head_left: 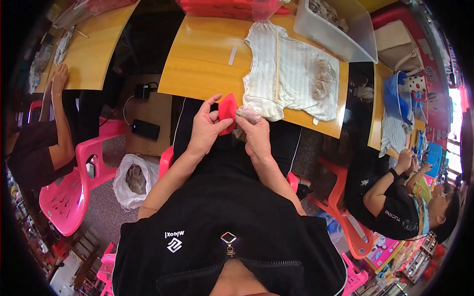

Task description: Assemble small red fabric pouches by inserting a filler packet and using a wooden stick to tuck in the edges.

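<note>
- Gripping one small red fabric piece (227, 112), the left hand (206, 129) and right hand (254, 134) both pinch it at the near edge of the yellow wooden table (207, 64).
- White ribbed shirt (289, 74) lies just beyond, overhanging that edge.
- Narrow white label strip (232, 55) rests on bare tabletop left of the shirt.
- Clear plastic bin (340, 34) sits at the far right corner.
</note>
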